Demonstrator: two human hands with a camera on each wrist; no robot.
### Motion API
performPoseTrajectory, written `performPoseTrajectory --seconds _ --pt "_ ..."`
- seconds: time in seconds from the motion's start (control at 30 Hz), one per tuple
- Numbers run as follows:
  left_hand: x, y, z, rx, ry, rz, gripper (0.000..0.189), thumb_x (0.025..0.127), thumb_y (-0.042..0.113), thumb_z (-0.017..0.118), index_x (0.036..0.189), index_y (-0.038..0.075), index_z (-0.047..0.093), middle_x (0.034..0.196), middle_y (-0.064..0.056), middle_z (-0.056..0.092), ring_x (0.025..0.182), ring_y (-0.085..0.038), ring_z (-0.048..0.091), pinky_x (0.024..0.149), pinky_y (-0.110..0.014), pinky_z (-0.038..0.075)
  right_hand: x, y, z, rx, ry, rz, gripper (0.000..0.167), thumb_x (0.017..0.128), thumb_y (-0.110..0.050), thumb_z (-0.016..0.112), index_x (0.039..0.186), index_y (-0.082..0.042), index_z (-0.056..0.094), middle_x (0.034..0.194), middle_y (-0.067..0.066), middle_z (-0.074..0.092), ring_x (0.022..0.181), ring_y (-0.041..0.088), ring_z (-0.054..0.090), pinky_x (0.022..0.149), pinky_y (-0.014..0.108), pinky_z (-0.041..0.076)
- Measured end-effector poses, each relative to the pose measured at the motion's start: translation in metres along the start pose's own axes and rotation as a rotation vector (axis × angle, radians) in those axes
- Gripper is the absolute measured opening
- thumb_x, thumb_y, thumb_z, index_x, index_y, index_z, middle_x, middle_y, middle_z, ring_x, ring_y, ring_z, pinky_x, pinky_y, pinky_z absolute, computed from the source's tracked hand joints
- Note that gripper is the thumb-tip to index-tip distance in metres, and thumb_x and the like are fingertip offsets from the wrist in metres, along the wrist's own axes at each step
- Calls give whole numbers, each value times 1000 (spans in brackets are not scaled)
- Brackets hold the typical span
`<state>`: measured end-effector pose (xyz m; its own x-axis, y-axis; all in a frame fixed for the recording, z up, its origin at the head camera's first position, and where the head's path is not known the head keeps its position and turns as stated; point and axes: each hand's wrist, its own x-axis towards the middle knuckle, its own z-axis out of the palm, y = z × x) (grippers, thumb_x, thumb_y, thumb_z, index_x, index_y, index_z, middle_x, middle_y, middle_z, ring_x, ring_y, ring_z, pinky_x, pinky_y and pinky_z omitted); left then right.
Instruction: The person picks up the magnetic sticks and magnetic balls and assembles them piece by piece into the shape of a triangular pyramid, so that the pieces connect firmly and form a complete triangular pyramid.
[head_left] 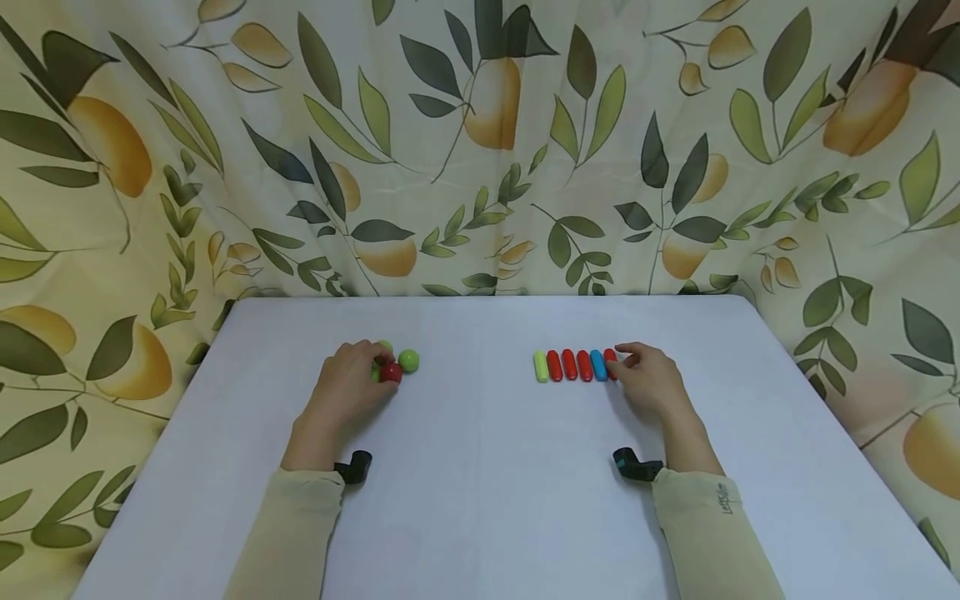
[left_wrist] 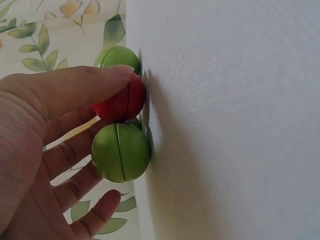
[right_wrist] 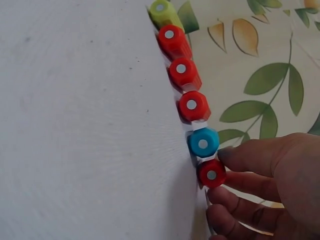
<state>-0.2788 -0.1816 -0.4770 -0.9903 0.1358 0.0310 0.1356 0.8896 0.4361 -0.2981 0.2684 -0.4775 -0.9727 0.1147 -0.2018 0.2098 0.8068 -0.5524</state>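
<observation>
My left hand [head_left: 351, 379] holds a red ball [head_left: 390, 372], its thumb across the top in the left wrist view and the other fingers curved behind. Green balls [head_left: 408, 360] crowd around the red one; a seam runs round the nearest green ball [left_wrist: 120, 152]. On the right, my right hand [head_left: 651, 377] pinches the red stick [right_wrist: 212, 173] at the right end of a row. A blue stick [right_wrist: 203, 142] lies beside it, then several red sticks [head_left: 570, 364] and a yellow-green stick [head_left: 541, 367]. Each stick shows a silver disc on its end.
A white table [head_left: 480, 467] spreads beneath both hands, its far edge just beyond the balls and sticks. Behind it hangs a leaf-and-fruit patterned cloth [head_left: 480, 192]. Black wrist cameras [head_left: 636, 465] jut inward from both sleeves.
</observation>
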Motion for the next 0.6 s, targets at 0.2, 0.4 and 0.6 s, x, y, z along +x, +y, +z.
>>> performPoseTrajectory --seconds 0.2,0.4,0.6 --pt "1 -3 0 10 12 -7 35 87 26 82 118 12 74 110 -7 71 102 -31 59 88 -50 45 1 -5 0 -19 6 6 51 104 -31 58 145 -1 55 125 25 61 105 36 56 82 44 51" --pt "1 -3 -2 -1 13 -10 38 88 28 80 121 11 73 114 -8 71 105 -31 58 92 -52 44 1 -6 2 -38 28 47 54 102 -33 58 143 1 56 126 26 61 107 38 55 82 45 51" --pt "1 -1 -4 -17 6 -27 39 88 27 79 123 11 72 112 -7 71 107 -30 59 95 -52 45 0 -8 2 -40 28 58 54 101 -31 59 142 3 56 125 28 61 105 38 56 80 44 51"
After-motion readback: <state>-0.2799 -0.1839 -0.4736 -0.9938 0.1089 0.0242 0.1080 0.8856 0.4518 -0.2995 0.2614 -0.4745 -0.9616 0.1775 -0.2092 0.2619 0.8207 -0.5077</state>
